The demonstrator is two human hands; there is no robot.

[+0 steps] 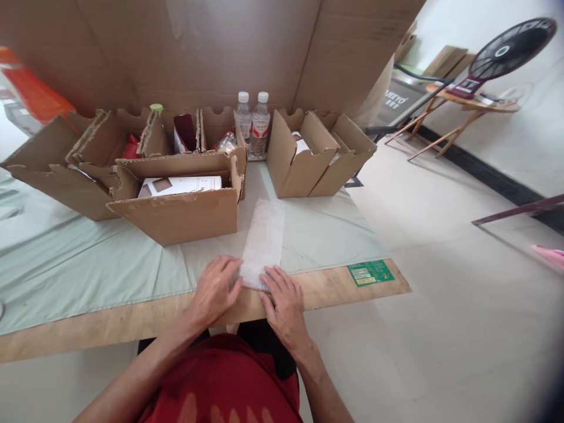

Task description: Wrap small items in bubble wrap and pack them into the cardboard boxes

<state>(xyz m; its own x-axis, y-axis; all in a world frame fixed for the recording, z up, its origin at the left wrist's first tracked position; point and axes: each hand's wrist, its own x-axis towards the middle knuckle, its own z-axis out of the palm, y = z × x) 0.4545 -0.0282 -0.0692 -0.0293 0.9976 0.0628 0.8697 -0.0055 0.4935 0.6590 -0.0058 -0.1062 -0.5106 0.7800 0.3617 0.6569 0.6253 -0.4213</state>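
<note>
White bubble wrap (264, 238) — left hand (215, 289) and right hand (284, 302), fingers loosely spread, touch its near end.

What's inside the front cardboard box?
The front cardboard box holds a white item with brown squares on its upper face. What lies beneath that item, and the box's floor, can't be seen: the item and the near wall cover them.

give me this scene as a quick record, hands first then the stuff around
left hand: at the wrap's near left edge
right hand: fingertips on the wrap's near end
boxes: cardboard, open-topped, beyond the wrap
bottles: two, upright, between boxes
label: green, on the table's near edge
fan: on a stand, far right
</note>
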